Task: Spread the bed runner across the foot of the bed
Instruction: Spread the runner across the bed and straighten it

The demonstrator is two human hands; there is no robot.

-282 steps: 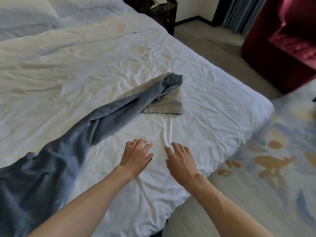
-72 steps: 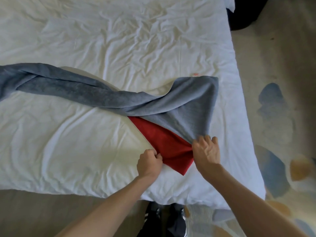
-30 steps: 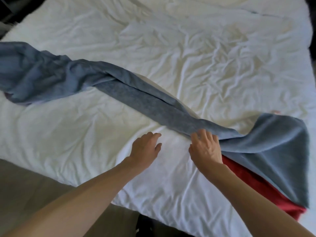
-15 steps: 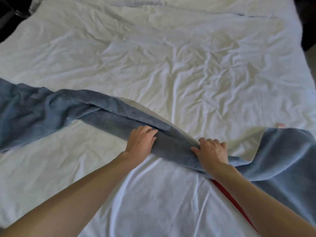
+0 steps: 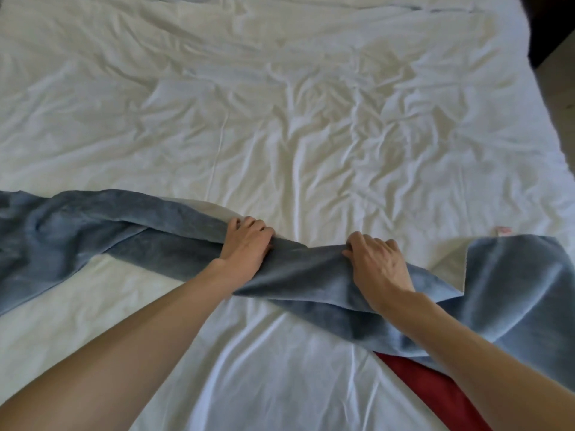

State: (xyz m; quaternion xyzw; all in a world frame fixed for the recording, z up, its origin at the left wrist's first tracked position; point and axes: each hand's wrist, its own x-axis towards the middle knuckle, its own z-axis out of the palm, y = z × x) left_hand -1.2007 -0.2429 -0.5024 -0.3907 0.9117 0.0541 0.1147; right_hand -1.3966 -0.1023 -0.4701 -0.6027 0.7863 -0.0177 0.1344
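Head view shows the bed runner [image 5: 295, 275] lying across the foot part of the bed [image 5: 280, 104]. It is twisted like a rope in its middle. Only its right end lies nearly flat, and a pale lining [image 5: 448, 265] and a red cloth part [image 5: 435, 384] show there.

The left hand [image 5: 245, 244] and the right hand [image 5: 378, 262] both sit on the twisted middle, near each other. Their fingers are curled over the far edge of the blue cloth and grip it.

I judge that the risk is in the pull. If both hands drag this edge toward the near side of the bed without turning it over, the twist can stay or only move to the left end. The flat right end can also slide off the bed.

One second ago the left hand lay open on the white cover and the right hand only touched the runner; now both grip it.
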